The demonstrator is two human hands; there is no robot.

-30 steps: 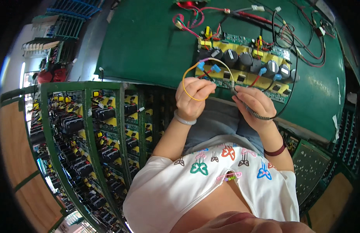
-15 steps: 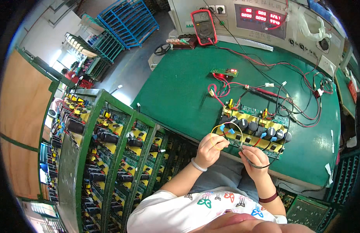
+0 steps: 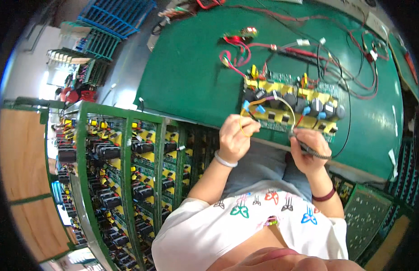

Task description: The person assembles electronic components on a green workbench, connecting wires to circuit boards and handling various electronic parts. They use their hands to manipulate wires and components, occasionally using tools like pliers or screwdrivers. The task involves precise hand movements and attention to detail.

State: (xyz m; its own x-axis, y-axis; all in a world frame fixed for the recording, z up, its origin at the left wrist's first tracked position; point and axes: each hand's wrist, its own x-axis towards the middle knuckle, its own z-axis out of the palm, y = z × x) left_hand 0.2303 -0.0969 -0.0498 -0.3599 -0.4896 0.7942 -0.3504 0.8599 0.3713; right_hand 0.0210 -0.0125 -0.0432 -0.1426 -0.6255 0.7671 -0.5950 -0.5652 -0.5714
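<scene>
My left hand (image 3: 235,141) pinches a thin yellow wire (image 3: 242,123) between thumb and fingers. The wire arches up and over toward my right hand (image 3: 311,151), its far side looking paler. In my right hand's closed fingers is a dark cable (image 3: 314,154) with a ribbed sleeve, its tip near the wire's other end. Just beyond both hands lies a circuit board (image 3: 268,125) with yellow parts, several black capacitors (image 3: 317,105) and blue connectors (image 3: 307,110). Whether the wire and the cable tip join is too small to tell.
Farther back on the green table (image 3: 187,67) rests a small lit display board (image 3: 241,34) with pink wires. Red and black leads (image 3: 304,53) tangle at the right. At my left stands a green rack (image 3: 83,149) filled with similar boards.
The whole view has tilted downward, so the meter at the back is mostly cut off. My hands keep their grips and sit slightly farther apart, with the wire loop wider.
</scene>
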